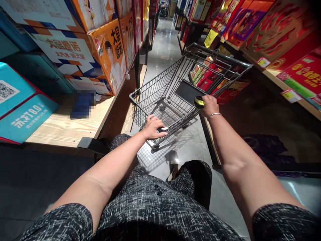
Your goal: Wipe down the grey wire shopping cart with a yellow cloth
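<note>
A black wire shopping cart (154, 83) stands tilted across the aisle in front of me, its long handle bar at the far right. My left hand (153, 128) is closed over the near corner of its rim, thumb lying along the edge. My right hand (211, 105) is wrapped round a small rounded yellow-and-black object (199, 102) above the cart's right side; its exact kind is not clear. Whether this hand also touches the rim cannot be made out. A dark panel (187, 92) sits inside the cart. Colourful packages show through the wires at the far right.
On the left, a wooden shelf (62, 134) bears stacked orange drink boxes (110, 55), a teal box (27, 117) and a blurred blue item (84, 104). Its black corner bracket (91, 144) juts beside my left arm. Red gift boxes (304, 72) line the right shelf. The tiled aisle (164, 36) runs ahead.
</note>
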{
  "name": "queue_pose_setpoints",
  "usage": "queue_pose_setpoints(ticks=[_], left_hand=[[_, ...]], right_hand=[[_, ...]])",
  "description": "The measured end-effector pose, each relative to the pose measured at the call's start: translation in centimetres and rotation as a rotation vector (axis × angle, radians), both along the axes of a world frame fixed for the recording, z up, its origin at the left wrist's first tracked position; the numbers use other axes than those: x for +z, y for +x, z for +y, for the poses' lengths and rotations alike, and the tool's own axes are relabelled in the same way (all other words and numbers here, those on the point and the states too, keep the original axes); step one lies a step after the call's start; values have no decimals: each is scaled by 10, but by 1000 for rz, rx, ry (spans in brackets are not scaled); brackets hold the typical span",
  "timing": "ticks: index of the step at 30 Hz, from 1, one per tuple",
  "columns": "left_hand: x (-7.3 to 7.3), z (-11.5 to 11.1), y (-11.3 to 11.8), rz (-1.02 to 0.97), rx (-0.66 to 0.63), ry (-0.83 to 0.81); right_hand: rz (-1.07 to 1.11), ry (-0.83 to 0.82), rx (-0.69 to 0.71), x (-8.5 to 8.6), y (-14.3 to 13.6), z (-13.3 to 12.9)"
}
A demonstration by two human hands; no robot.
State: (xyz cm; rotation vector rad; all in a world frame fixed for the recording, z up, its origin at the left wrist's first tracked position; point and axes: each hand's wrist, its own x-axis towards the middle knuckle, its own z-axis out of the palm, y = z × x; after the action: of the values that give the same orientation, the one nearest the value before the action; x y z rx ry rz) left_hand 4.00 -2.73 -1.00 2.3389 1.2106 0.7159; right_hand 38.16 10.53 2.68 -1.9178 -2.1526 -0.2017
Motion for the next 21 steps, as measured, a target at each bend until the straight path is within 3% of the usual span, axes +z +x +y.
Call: queue_pose_setpoints(ticks=[4,9,13,21], left_hand=[[-1,4,-3,-2,13,-28],[-1,10,-9,-17,-37,-72],[1,14,-13,-18,-57,-89],[4,24,-23,41,-40,-54]], right_hand=[[-42,13,16,1,-11,0],[-72,-1,193,-5,-46,-35],[-84,-40,240,-6,-67,-56],[125,59,256,-21,-67,-79]])
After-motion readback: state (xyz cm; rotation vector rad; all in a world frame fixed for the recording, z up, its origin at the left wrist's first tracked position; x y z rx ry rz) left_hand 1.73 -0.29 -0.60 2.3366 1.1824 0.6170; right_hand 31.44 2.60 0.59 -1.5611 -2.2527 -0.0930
